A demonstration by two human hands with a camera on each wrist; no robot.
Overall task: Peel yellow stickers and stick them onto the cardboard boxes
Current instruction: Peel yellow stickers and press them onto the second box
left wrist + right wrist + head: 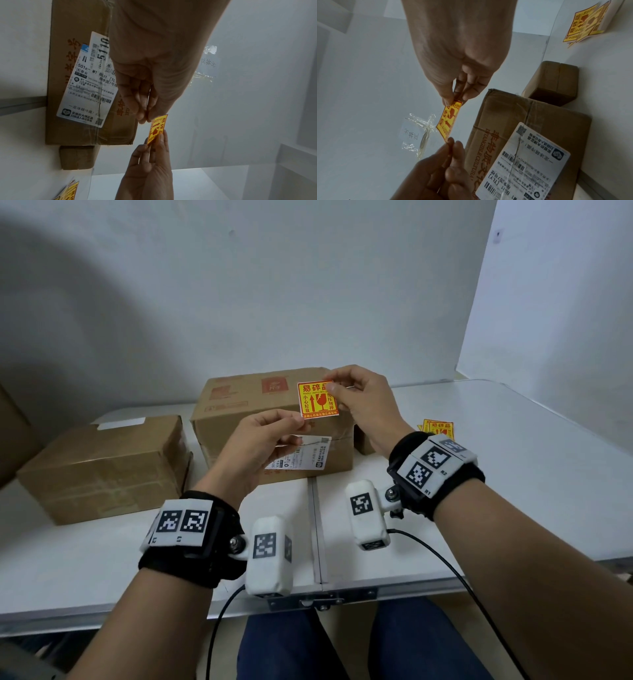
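From the head camera, the yellow sticker [318,399] is held in the air above the white table [513,474], in front of the middle cardboard box [274,419]; the left hand [260,446] pinches its lower left corner between thumb and fingertips, and the right hand [359,398] pinches its upper right corner. A second cardboard box [102,467] sits to the left, just beside the middle one with a narrow gap between them, and a small box [363,440] peeks out to the right behind the right wrist. A pile of stickers [436,428] lies on the table further right, with bare tabletop beyond it out to the table's right edge. A seam with a latch [317,542] runs down the tabletop between the forearms, and a plain pale wall [308,285] closes the space behind the boxes. In the left wrist view, the left hand's thumb and fingers close on one corner of the sticker [157,129], the right hand [150,169] grips the opposite corner, and the middle box with its white shipping label [85,88] stands just beside them. In the right wrist view, the right hand [462,83] pinches the sticker [448,120] at one corner and the left hand [440,169] at the other, clear of the middle box [539,128]; a taped paper note [414,134] hangs on the wall.
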